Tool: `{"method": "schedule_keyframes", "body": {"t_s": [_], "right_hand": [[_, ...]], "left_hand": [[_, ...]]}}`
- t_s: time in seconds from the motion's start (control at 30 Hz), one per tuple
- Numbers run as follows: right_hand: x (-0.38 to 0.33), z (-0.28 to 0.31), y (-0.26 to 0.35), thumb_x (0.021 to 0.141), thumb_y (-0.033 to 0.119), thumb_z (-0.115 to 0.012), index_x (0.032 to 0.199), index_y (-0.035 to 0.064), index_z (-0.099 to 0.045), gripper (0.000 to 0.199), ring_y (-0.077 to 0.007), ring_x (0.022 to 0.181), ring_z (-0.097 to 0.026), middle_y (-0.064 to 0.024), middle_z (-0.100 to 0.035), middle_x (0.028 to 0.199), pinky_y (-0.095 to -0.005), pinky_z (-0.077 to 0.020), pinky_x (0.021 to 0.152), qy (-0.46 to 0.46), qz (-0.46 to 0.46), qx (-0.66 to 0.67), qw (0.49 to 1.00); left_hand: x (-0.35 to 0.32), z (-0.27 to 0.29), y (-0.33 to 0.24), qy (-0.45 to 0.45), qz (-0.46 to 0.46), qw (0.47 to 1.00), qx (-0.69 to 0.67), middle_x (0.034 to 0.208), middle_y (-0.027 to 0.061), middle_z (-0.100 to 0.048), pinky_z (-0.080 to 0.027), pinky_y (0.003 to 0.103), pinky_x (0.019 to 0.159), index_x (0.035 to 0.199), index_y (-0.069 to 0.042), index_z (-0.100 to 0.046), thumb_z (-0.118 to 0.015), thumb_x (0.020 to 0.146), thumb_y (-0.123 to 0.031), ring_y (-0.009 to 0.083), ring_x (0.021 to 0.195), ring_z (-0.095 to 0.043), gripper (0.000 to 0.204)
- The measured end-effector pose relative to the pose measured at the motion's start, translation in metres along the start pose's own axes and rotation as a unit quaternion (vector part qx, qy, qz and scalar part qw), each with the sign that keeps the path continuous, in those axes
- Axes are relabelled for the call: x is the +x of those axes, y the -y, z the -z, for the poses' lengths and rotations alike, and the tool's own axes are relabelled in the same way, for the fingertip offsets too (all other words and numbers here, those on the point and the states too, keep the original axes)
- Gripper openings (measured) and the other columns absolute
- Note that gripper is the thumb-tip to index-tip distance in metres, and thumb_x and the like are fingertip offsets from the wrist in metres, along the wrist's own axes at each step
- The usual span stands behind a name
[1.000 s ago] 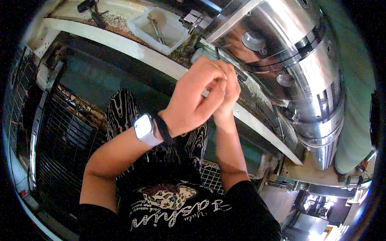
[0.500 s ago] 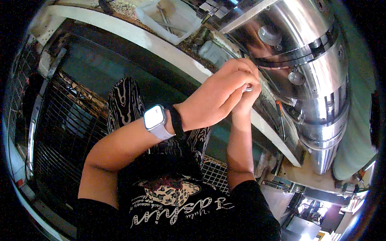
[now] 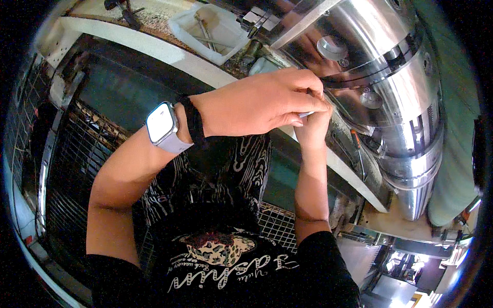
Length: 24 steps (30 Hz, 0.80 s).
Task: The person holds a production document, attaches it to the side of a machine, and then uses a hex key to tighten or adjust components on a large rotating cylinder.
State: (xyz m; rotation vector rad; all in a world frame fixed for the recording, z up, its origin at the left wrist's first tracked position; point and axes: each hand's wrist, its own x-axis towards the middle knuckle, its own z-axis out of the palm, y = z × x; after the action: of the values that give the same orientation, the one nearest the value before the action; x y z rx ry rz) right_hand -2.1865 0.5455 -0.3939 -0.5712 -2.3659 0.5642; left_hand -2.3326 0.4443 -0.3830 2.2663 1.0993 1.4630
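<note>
My left hand, with a watch and a black band at the wrist, reaches across to the right. Its fingers are bent and pressed against my right hand, whose fingers are closed and partly covered by the left. Between them a small shiny, silvery piece shows only an edge; its kind cannot be made out. Both hands are held in front of a large polished metal cylinder built of several ringed sections.
A white plastic tray with thin metal tools stands on the machine ledge, a small clear container nearer. An orange-tipped tool lies along the ledge. Green cloth hangs at the right. A dark tool lies at far left.
My left wrist and forearm have swung left and upward, flattening across the view. Both hands stay together around the small silvery piece, which now shows less.
</note>
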Motion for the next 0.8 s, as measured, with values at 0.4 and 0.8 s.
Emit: {"method": "schedule_keyframes", "body": {"t_s": [0.4,0.8], "right_hand": [[0.006,-0.031,-0.003,0.075,0.008,-0.062,0.089,0.0037,-0.059,0.015,-0.0235,0.077,-0.063,-0.0099,-0.063,0.084,-0.0324,-0.0493,0.065,-0.130,0.024,0.104,0.986],[0.001,-0.031,-0.045,0.069,0.006,-0.065,0.096,0.0009,-0.061,0.028,-0.0259,0.101,-0.056,-0.0128,-0.058,0.111,-0.0333,-0.0467,0.082,-0.154,0.117,0.087,0.977]], "left_hand": [[0.020,-0.009,0.003,-0.153,0.042,0.975,0.157,0.089,0.0076,-0.057,-0.048,0.033,0.071,0.089,-0.005,-0.055,-0.060,0.081,-0.019,0.0249,0.079,-0.056,0.016],[0.014,-0.036,-0.003,-0.173,0.044,0.978,-0.105,0.103,0.0103,-0.052,-0.040,0.033,0.087,0.105,-0.003,-0.055,-0.051,0.087,-0.009,0.0254,0.097,-0.050,0.020]]}}
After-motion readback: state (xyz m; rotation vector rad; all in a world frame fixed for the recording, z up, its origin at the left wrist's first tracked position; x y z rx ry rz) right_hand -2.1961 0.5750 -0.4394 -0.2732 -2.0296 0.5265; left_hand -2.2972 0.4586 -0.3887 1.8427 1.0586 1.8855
